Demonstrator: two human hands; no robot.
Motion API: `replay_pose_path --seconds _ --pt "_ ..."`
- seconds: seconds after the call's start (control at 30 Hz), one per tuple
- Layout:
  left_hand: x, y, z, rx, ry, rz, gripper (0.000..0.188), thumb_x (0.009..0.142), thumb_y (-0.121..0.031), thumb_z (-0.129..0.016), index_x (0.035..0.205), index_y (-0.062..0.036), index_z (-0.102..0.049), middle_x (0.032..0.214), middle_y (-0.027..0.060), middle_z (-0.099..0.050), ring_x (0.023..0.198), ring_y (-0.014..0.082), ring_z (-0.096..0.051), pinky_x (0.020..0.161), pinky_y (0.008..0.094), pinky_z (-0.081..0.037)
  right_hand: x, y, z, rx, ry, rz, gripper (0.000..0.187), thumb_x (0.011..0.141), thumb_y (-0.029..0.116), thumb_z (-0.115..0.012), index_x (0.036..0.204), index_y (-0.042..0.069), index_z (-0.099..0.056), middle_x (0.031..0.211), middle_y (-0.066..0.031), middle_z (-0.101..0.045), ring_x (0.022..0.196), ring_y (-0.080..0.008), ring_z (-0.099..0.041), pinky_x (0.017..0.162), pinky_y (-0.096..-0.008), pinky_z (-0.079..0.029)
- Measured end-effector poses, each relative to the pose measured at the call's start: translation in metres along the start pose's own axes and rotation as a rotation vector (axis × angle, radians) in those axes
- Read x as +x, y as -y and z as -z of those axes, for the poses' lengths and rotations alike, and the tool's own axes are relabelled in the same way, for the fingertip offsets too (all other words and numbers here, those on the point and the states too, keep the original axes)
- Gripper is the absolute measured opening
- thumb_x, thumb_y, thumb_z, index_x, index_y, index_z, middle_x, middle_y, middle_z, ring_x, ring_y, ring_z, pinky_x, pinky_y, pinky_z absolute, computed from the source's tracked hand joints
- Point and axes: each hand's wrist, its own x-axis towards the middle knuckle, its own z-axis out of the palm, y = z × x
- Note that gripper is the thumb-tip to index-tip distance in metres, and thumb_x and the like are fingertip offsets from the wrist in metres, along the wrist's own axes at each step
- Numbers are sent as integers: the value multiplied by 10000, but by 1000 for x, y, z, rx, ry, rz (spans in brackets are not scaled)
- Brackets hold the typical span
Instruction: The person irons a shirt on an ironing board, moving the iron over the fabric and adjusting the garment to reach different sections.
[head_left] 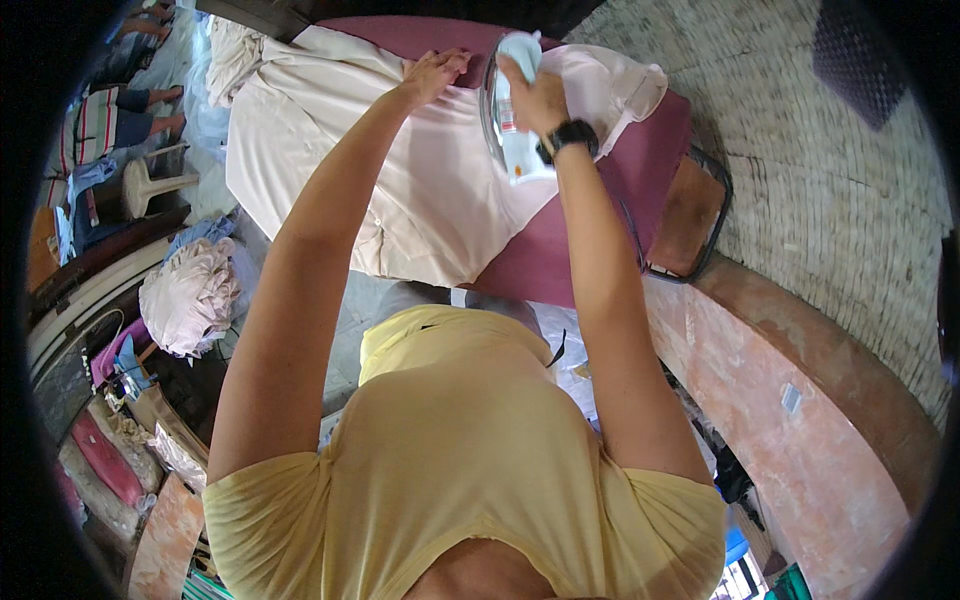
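A cream cloth garment [430,190] is spread over a maroon padded ironing board [655,150] in front of me and hangs over its near edge. My right hand [538,100] is wrapped round the handle of a white and pale blue clothes iron [522,160], which rests on the garment, right of the middle. The iron's soleplate is mostly hidden. To the left, my left hand [438,76] lies with fingers stretched out at the garment's far edge, where the maroon cover shows. It holds nothing that I can see.
Black tubing frames a brown rest [705,215] at the board's right end. A marbled ledge [780,400] curves along the right. Bundled pale cloth [190,295] lies left, below a stool [155,185]. Other people [125,115] are at the far left.
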Motion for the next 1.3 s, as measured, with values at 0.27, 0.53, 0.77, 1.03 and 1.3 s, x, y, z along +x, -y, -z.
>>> replay_pose_path --seconds 0.27,0.53,0.77,1.03,1.3 --pt "-3 -56 28 -8 -17 116 265 874 -135 -492 1133 -124 -546 1217 45 -554 1018 245 -541 930 370 -372 -144 -79 -7 -24 -19 158 481 887 438 -616 864 -39 -672 641 -203 -633 629 -336 -668 589 -447 -496" --pt "6 -8 2 106 64 35 352 951 -304 -373 1273 -269 -510 1391 -84 -445 1180 264 -477 920 525 -375 -29 -12 -9 -157 -54 193 679 885 596 -517 761 -57 -658 697 -274 -627 734 -447 -633 664 -482 -486" --pt "3 -5 -10 53 -36 -23 236 920 -211 -413 1116 -182 -541 1261 -23 -515 1114 264 -516 906 458 -398 -88 -32 -1 -12 37 61 630 886 575 -517 828 -28 -689 751 -241 -658 746 -404 -657 726 -464 -508" --pt "3 -31 29 50 11 -98 170 857 -139 -515 1024 -124 -536 1146 40 -538 1110 224 -523 875 389 -387 -36 -30 -11 -225 -84 167 708 864 623 -512 822 -65 -672 788 -307 -639 778 -442 -643 703 -473 -514" --pt "-2 -68 49 59 193 229 278 935 -284 -391 1124 -184 -569 1267 -35 -523 1113 233 -509 895 473 -346 -171 -79 6 84 -351 -126 602 864 551 -580 881 -41 -690 713 -263 -641 754 -421 -660 666 -461 -511"
